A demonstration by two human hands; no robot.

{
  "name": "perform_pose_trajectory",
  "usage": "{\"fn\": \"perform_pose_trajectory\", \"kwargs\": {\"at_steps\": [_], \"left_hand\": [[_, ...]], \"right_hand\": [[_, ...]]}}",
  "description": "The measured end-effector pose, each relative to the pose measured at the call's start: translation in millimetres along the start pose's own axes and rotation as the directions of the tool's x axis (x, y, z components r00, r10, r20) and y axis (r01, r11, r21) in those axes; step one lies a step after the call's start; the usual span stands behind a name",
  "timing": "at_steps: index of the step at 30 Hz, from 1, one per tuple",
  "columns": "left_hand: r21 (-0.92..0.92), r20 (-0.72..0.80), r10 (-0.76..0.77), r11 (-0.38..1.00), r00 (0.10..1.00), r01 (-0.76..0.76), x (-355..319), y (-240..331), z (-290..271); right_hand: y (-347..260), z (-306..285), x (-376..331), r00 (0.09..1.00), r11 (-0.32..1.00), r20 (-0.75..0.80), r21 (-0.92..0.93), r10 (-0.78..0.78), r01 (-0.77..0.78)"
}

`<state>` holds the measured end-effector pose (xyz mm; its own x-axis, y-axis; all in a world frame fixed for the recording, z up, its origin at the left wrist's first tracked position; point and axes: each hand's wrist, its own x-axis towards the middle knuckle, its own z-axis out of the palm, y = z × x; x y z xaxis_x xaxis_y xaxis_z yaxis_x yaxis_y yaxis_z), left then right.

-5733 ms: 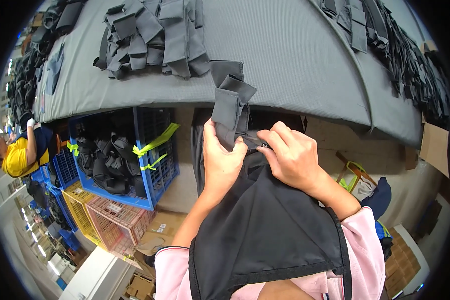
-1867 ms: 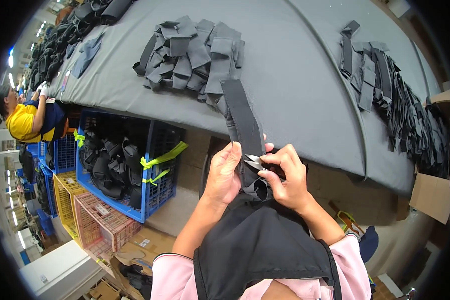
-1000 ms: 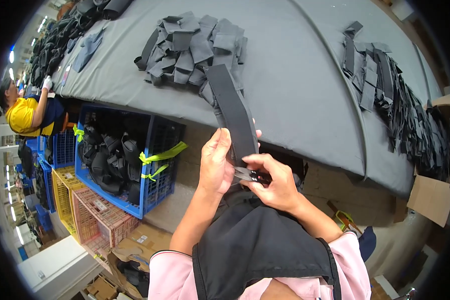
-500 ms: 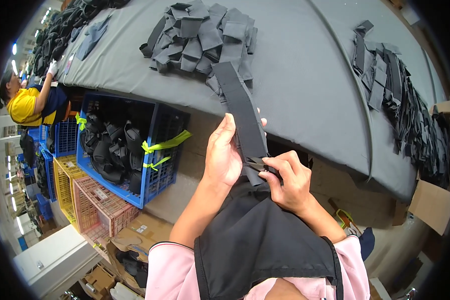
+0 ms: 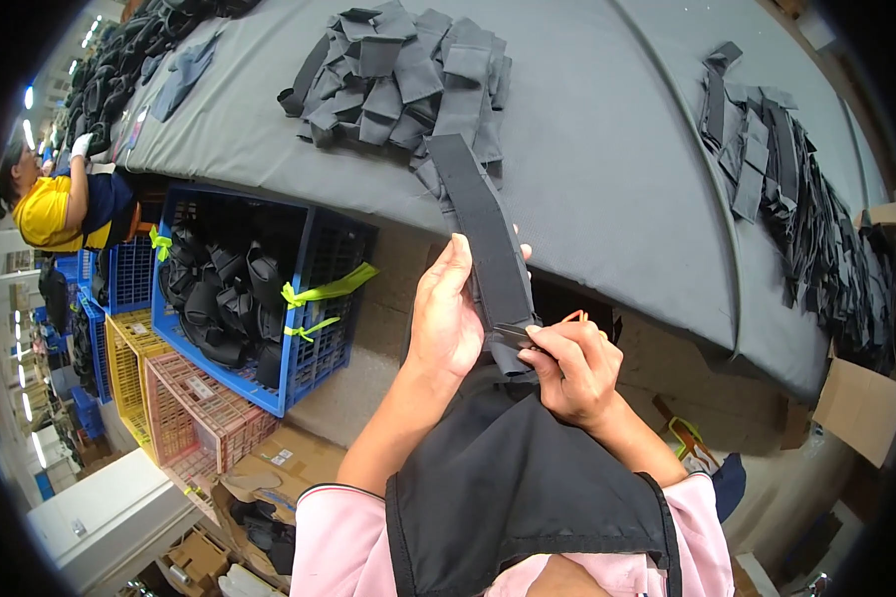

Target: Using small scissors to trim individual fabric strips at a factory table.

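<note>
My left hand (image 5: 446, 308) holds a long dark grey fabric strip (image 5: 483, 234) from beneath, its thumb along the left edge and fingertips showing past the right edge. The strip's far end lies against a heap of similar grey strips (image 5: 398, 80) on the table. In my right hand (image 5: 577, 368) is a pair of thread snips (image 5: 513, 331), pinched between thumb and fingers. Its dark blades lie across the strip's near end, and a bit of orange shows above the knuckles. Whether the blades touch the fabric I cannot tell.
The grey-covered table (image 5: 607, 169) spans the far side. More dark strips (image 5: 786, 179) hang over its right end. At left stands a blue crate (image 5: 294, 308) of black pieces, beside a pink crate (image 5: 189, 398) and a yellow crate (image 5: 129, 348). A person in yellow (image 5: 55, 209) works far left.
The snips have turned, their blades now closer together and flatter across the strip, with orange showing behind my right hand. The strip has shifted slightly toward me. The other person's gloved hand has moved left.
</note>
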<state>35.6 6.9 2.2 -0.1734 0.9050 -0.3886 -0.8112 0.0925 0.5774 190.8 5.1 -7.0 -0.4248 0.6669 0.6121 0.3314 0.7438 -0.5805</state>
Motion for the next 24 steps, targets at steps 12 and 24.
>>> {"fn": "perform_pose_trajectory", "kwargs": {"at_steps": [12, 24], "left_hand": [[0.133, 0.019, 0.017, 0.991, 1.000, -0.020, -2.1, 5.8, -7.1], [0.178, 0.032, -0.018, 0.984, 0.999, 0.012, -6.0, 0.5, -11.3]], "right_hand": [[13.9, -27.2, -5.3, 0.915, 0.899, 0.084, 0.172, 0.394, -0.402], [20.4, -20.6, 8.4, 0.967, 0.960, -0.047, 0.139, 0.251, -0.242]]}}
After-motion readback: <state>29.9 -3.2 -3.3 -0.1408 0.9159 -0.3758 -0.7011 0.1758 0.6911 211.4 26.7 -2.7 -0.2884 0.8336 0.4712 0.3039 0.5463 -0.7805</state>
